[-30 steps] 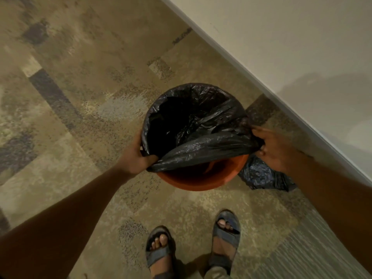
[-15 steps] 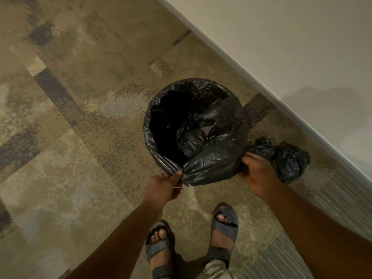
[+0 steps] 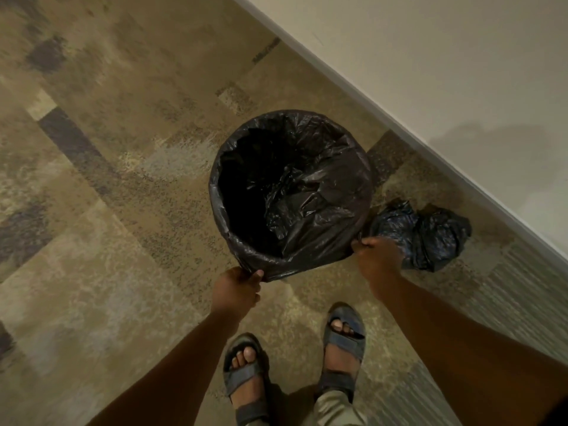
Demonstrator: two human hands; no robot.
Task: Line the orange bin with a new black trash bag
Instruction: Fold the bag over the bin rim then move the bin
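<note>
A black trash bag [image 3: 322, 241] is stretched over the round bin on the carpet; its plastic covers the whole rim, so none of the bin's orange shows. The bag's inside is dark, with crumpled folds on the right. My left hand [image 3: 236, 290] pinches the bag's folded-down edge at the near left of the rim. My right hand [image 3: 379, 259] grips the bag's edge at the near right. Both hands sit low on the outside of the bin.
A knotted, filled black bag [image 3: 430, 235] lies on the carpet just right of the bin, behind my right hand. A white wall with a baseboard [image 3: 399, 115] runs diagonally behind. My two sandalled feet [image 3: 295, 364] stand just in front of the bin.
The orange rim seen one second ago is now fully covered. Both hands have pulled the bag's edge down over the near side and moved lower and closer to me.
</note>
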